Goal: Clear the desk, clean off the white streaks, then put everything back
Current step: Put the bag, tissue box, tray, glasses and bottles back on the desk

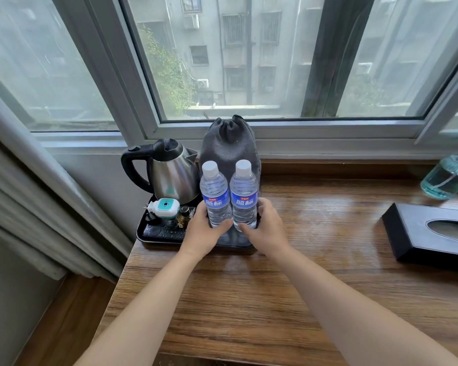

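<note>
Two clear water bottles with white caps and blue labels stand upright side by side at the back left of the wooden desk (249,299). My left hand (202,233) is wrapped around the base of the left bottle (214,192). My right hand (266,231) grips the base of the right bottle (243,191). Both bottles are over the right part of a black tray (143,235); I cannot tell whether they rest on it. Behind them a grey drawstring bag (229,145) stands against the window sill. Faint pale smears show on the desk right of the bottles.
A steel kettle (169,173) with a black handle, a white-and-teal plug device (164,207) and a remote (167,231) sit on the tray. A black tissue box (428,233) lies at the right, a blue spray bottle (450,178) behind it. Curtains hang at the left.
</note>
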Available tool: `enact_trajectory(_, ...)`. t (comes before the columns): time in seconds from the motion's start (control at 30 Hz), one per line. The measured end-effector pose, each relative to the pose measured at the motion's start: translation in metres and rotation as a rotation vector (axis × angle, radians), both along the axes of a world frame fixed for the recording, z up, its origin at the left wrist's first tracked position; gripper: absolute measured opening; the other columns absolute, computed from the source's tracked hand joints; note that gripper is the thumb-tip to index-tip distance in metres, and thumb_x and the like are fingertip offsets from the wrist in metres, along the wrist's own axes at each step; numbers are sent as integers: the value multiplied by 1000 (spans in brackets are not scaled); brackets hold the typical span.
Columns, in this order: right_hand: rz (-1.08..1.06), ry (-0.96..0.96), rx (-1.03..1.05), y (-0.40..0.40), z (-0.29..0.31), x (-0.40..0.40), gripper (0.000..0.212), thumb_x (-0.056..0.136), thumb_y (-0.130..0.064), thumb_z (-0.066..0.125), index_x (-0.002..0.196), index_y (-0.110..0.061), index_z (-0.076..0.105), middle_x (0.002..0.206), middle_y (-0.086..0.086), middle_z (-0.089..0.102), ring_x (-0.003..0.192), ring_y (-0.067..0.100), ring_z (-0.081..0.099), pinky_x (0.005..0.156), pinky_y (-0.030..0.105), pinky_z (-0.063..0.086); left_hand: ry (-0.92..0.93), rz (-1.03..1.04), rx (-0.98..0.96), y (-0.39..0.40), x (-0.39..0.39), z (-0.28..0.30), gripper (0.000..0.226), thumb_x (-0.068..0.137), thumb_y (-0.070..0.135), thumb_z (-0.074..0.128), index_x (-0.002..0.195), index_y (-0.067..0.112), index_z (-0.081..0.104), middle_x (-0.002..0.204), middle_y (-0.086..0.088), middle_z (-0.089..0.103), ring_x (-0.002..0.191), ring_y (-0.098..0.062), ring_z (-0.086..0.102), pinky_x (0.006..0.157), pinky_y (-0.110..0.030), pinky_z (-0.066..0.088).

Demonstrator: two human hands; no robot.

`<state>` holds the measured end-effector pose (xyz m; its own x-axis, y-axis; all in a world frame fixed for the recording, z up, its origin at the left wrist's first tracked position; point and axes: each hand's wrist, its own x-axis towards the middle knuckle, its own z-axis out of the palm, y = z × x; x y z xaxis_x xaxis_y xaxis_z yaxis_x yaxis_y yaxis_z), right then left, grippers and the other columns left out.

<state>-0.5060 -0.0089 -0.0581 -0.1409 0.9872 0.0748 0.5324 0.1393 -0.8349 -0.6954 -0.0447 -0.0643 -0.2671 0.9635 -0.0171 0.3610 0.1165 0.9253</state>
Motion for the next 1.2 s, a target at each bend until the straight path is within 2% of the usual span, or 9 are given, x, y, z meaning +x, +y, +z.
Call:
enact_trajectory(0.13, 66, -95, 12, 1, 8, 25, 71, 79, -25, 85, 139, -17, 47, 132, -1, 57, 124, 15, 51, 102, 24, 39, 110, 251, 15, -21, 27, 10, 81, 72, 49, 91, 140, 29, 51, 135, 12, 53, 129, -11, 54, 113, -41, 45)
enact_trajectory(0.27, 102, -399, 90, -3, 13, 69, 60, 89, -33, 71, 141, -15, 48, 136, 5, 54, 130, 27, 48, 105, 42, 41, 240, 388, 133, -49, 71, 14, 51, 82, 38, 86, 121, 21, 57, 117, 5, 54, 116, -20, 51, 99, -51, 52)
enact_trajectory(0.37, 107, -581, 136, -11, 19, 106, 53, 94, -38, 63, 141, -20, 49, 135, 2, 53, 126, 27, 47, 102, 43, 42, 380, 189, 126, -55, 93, 11, 35, 89, 24, 80, 119, 15, 64, 116, 1, 61, 113, -20, 54, 101, -46, 49)
enact_trajectory(0.53, 27, -688, 148, -26, 27, 177, 42, 95, -36, 59, 134, -22, 54, 128, 0, 55, 119, 24, 49, 98, 40, 42, 533, -122, 76, -37, 139, 12, 35, 94, 25, 74, 126, 15, 64, 126, 2, 61, 123, -21, 53, 109, -37, 42)
enact_trajectory(0.8, -336, -756, 76, -49, 49, 288, 27, 92, -32, 67, 116, -20, 68, 118, 5, 60, 112, 31, 52, 91, 47, 44, 500, -560, 63, 20, 232, 21, 39, 101, 29, 66, 138, 20, 58, 135, 3, 57, 130, -18, 48, 111, -33, 40)
enact_trajectory(0.93, -476, -773, -4, -55, 61, 357, 34, 89, -28, 70, 122, -23, 69, 129, 12, 58, 120, 35, 50, 95, 50, 43, 509, -728, 105, 39, 283, 30, 46, 101, 30, 66, 145, 23, 53, 136, 1, 55, 130, -18, 46, 102, -22, 34)
enact_trajectory(1.0, -502, -824, -112, -53, 67, 391, 48, 88, -22, 65, 135, -29, 61, 139, 15, 50, 125, 36, 44, 100, 50, 41, 537, -783, 117, 47, 310, 37, 52, 101, 33, 64, 151, 29, 48, 139, 1, 52, 132, -18, 45, 104, -23, 34)
enact_trajectory(1.1, -433, -866, -349, -41, 73, 438, 77, 82, -12, 56, 150, -45, 38, 151, 13, 32, 132, 36, 36, 108, 47, 37, 623, -841, 111, 59, 353, 41, 64, 100, 39, 64, 158, 40, 37, 158, -7, 36, 146, -26, 35, 119, -37, 32)
enact_trajectory(1.2, -280, -789, -428, -26, 67, 471, 82, 82, -8, 53, 150, -51, 34, 147, 8, 30, 127, 35, 43, 106, 43, 45, 823, -880, 48, 66, 389, 38, 68, 103, 51, 56, 162, 48, 22, 173, -14, 3, 157, -35, 12, 127, -48, 21)
